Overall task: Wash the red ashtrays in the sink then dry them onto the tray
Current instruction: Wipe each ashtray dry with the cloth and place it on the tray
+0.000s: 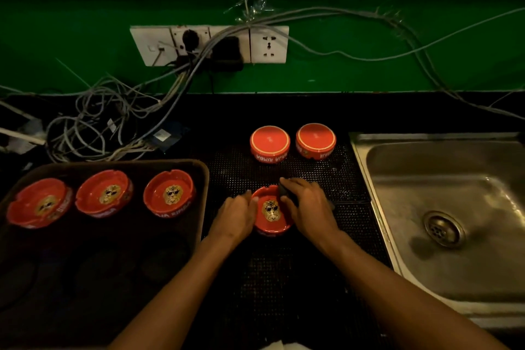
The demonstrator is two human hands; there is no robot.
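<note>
A red ashtray with a gold lion print stands upright on the black mat between my hands. My left hand grips its left rim. My right hand holds a dark cloth against the ashtray's right rim. Two more red ashtrays lie upside down farther back on the mat. Three red ashtrays sit upright in a row on the dark tray at the left. The steel sink is at the right.
A tangle of grey cables lies behind the tray, running up to a wall socket strip on the green wall. The sink's drain is uncovered. The black dotted mat covers the counter between tray and sink.
</note>
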